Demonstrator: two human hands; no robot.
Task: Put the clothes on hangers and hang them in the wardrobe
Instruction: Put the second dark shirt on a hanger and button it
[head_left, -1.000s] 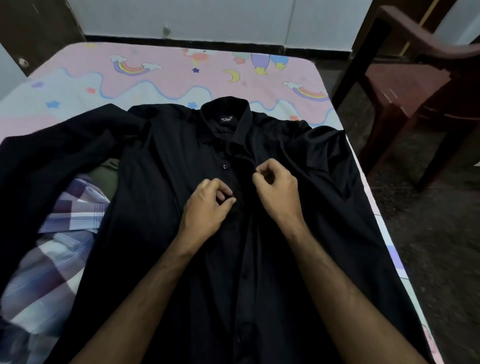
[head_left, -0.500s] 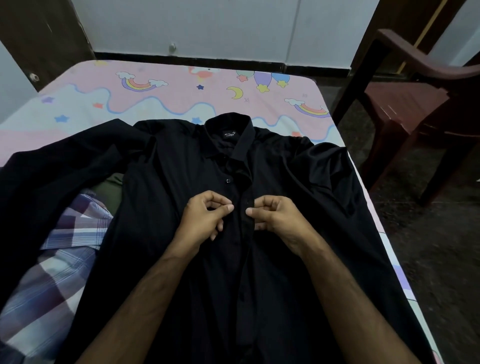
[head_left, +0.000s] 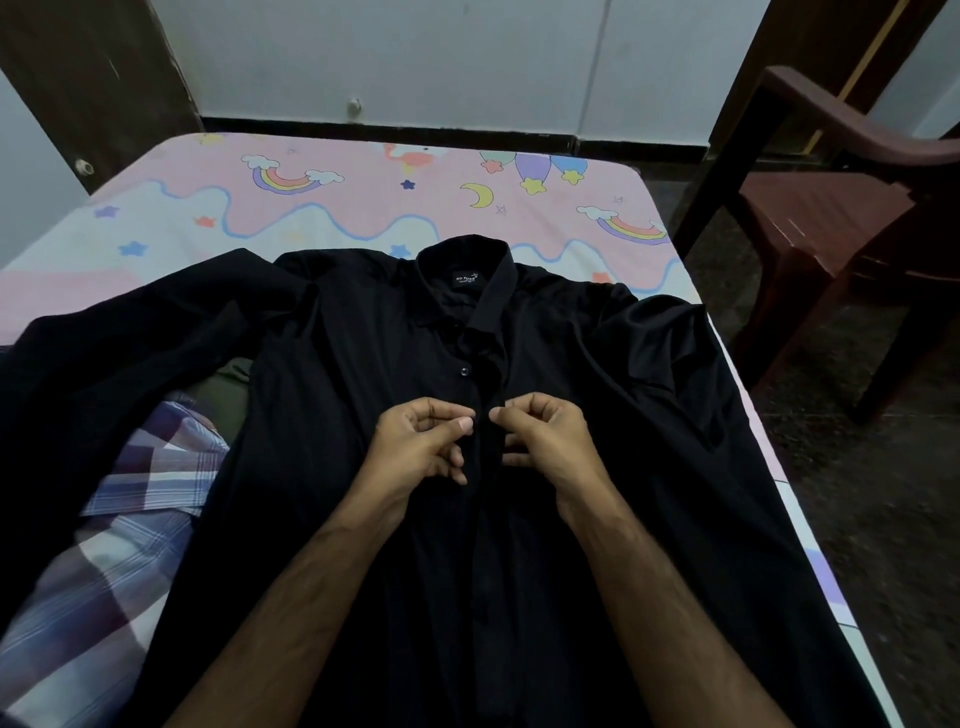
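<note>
My two hands meet at the chest of a black shirt (head_left: 597, 415) spread front-up on a bed (head_left: 363, 218) with a pastel rainbow sheet. The shirt's long axis runs straight away from me: collar (head_left: 467, 270) at the far end, hem off the near edge of the view, and the button placket (head_left: 485, 519) down the middle between my forearms. My left hand (head_left: 421, 447) sits just left of that strip, fingers curled, thumb and forefinger pinched together at its edge; my right hand (head_left: 545, 441) mirrors it just right of the strip, fingers curled and pinching the cloth there. Dark fabric hides whether a button is between the fingertips, so I cannot tell exactly what they grip beyond the placket. One button (head_left: 463, 371) shows just beyond the hands, toward the collar. Both hands are equally near the work; I judge the next move runs along this same centre line. A checked shirt (head_left: 130, 519) lies at near left, partly under the black one, and a dark red plastic chair (head_left: 831, 218) stands far right beside the bed. No hanger or wardrobe is in view.
</note>
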